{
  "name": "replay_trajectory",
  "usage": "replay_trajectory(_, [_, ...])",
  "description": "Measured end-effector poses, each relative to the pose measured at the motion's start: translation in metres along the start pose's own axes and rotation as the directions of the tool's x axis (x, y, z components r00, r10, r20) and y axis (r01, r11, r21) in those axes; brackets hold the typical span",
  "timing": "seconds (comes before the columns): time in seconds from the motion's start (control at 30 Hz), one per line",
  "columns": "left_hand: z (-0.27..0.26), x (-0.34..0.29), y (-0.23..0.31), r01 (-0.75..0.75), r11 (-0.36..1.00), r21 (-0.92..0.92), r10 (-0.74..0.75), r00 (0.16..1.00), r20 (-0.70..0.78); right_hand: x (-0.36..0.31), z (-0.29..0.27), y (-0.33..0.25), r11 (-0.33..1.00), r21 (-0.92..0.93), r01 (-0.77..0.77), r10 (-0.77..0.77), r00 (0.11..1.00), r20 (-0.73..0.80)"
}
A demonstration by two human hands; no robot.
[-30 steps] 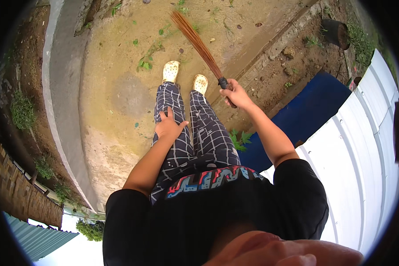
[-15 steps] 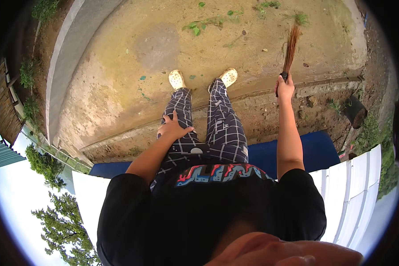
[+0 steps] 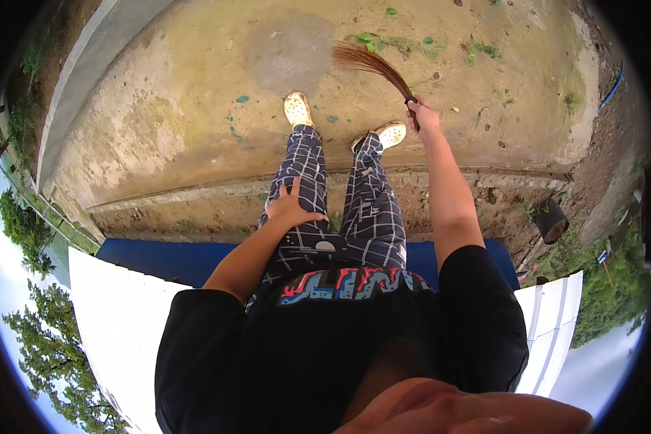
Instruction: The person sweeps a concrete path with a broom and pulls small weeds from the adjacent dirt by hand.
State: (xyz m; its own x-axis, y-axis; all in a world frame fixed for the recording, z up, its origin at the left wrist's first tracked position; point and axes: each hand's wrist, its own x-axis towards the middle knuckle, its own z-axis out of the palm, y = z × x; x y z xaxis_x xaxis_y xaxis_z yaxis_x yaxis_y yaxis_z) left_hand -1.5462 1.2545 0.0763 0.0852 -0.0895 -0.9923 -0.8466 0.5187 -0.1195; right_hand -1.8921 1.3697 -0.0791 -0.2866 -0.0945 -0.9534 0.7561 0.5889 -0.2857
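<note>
My right hand (image 3: pixel 424 119) is wrapped round the bound dark handle end of a stick broom (image 3: pixel 376 65). The broom's long brown bristles curve out to the left over the concrete floor, ahead of my feet. Their tips lie beside uprooted green weeds (image 3: pixel 369 41) and at the edge of a grey patch (image 3: pixel 289 54). My left hand (image 3: pixel 291 210) rests on my left leg near the knee, fingers spread on the checked trousers (image 3: pixel 305 163), holding nothing.
A light clog (image 3: pixel 297 110) is on each foot. More weeds (image 3: pixel 481 49) and scattered leaves lie to the right. A low concrete wall (image 3: pixel 79 69) curves along the left. Behind my feet runs a raised edge with soil; a black pot (image 3: pixel 550 220) lies at the right.
My right hand has swung the broom leftward; its bristles pointed straight ahead before and now bend left. The feet stand farther apart. My left hand stays on the leg.
</note>
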Motion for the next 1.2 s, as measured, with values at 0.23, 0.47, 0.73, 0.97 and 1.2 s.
replay_trajectory(0.23, [-0.012,0.0,-0.034,-0.041,0.994,-0.097,0.042,0.999,0.006,-0.049,-0.005,-0.027,0.92,-0.022,0.392,-0.373,0.854,-0.364])
replay_trajectory(0.47, [-0.007,0.007,-0.07,-0.084,0.974,-0.21,0.08,0.996,-0.028,-0.129,0.247,0.09,0.942,-0.336,-0.014,0.129,0.938,0.323])
replay_trajectory(0.73, [0.014,0.021,-0.102,-0.143,0.947,-0.287,0.133,0.99,-0.054,-0.002,0.198,-0.003,0.994,-0.111,0.004,-0.005,1.0,-0.008])
replay_trajectory(0.97, [0.016,0.027,-0.107,-0.178,0.919,-0.353,0.176,0.984,-0.036,-0.016,0.138,-0.074,0.898,-0.111,0.426,-0.441,0.871,-0.218])
replay_trajectory(1.2, [0.009,0.034,-0.114,-0.232,0.902,-0.363,0.173,0.967,-0.189,-0.089,0.408,0.025,0.939,-0.329,0.1,0.03,0.929,0.368])
